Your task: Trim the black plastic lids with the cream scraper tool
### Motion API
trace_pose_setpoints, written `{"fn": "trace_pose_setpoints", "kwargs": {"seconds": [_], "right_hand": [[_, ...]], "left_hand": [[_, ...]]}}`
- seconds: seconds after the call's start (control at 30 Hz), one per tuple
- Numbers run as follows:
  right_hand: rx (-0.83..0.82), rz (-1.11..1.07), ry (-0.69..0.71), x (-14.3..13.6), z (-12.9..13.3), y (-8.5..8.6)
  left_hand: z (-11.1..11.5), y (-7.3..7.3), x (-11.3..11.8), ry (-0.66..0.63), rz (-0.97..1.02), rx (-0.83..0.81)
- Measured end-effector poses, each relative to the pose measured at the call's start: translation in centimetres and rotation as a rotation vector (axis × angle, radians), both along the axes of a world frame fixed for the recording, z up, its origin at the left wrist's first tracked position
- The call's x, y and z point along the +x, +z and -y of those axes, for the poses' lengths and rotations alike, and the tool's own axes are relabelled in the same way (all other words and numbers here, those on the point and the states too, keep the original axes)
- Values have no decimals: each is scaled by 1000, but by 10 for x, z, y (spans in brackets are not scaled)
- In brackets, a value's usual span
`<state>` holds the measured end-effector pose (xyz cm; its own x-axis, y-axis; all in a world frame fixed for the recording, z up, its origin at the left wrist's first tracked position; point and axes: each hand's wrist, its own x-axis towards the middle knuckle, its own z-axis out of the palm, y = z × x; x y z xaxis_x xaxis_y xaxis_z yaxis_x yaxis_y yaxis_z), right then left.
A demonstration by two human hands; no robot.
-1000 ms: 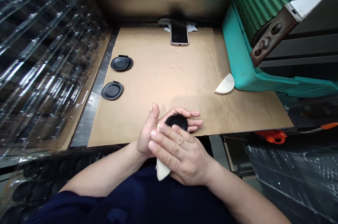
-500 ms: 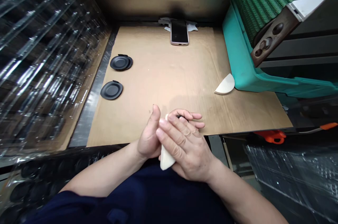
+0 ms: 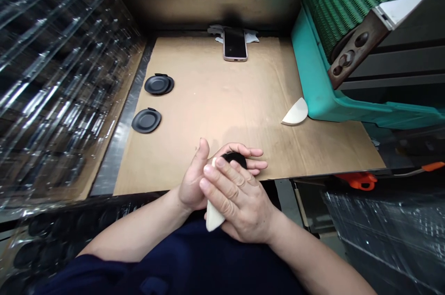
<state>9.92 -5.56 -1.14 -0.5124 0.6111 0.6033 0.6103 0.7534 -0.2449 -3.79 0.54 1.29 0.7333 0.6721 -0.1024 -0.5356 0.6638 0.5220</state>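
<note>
In front of my body my left hand (image 3: pixel 193 185) lies palm up, thumb raised, cradling a black round part (image 3: pixel 238 158). Much of that part is covered. My right hand (image 3: pixel 245 204) rests flat over it with fingers together, gripping a cream-white wedge-shaped pad (image 3: pixel 213 217) pressed between the two hands. Farther left on the cardboard lie two black disc-shaped parts, an upper one (image 3: pixel 157 84) and a lower one (image 3: pixel 146 121), each with a small tab on its far edge. A second white half-round pad (image 3: pixel 296 113) sits at the right.
Cardboard (image 3: pixel 222 100) covers the table. A phone (image 3: pixel 235 45) lies on white tissue at the back. To the right stands a teal bin (image 3: pixel 313 68) beneath a green ribbed belt (image 3: pixel 347 3). Clear plastic trays (image 3: pixel 69 77) are stacked at left. An orange-handled tool (image 3: pixel 361 181) is by the right edge.
My right hand has slid slightly toward me and left with the white pad, uncovering more of the black part. My left hand stays nearly in place.
</note>
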Motion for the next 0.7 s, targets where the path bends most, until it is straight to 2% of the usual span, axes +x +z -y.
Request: {"fn": "trace_pose_setpoints", "kwargs": {"seconds": [0.13,0.33,0.53,0.7], "right_hand": [[41,-14,111,-2,3,-7],[20,-14,58,2,1,-6],[40,-32,119,2,4,-7],[17,-51,78,4,3,-9]], "left_hand": [[-2,-1,-1,-5,-16,28],[-1,0,0,-15,-16,1],[-2,1,-1,-32,-30,27],[-2,1,0,-43,-25,29]]}}
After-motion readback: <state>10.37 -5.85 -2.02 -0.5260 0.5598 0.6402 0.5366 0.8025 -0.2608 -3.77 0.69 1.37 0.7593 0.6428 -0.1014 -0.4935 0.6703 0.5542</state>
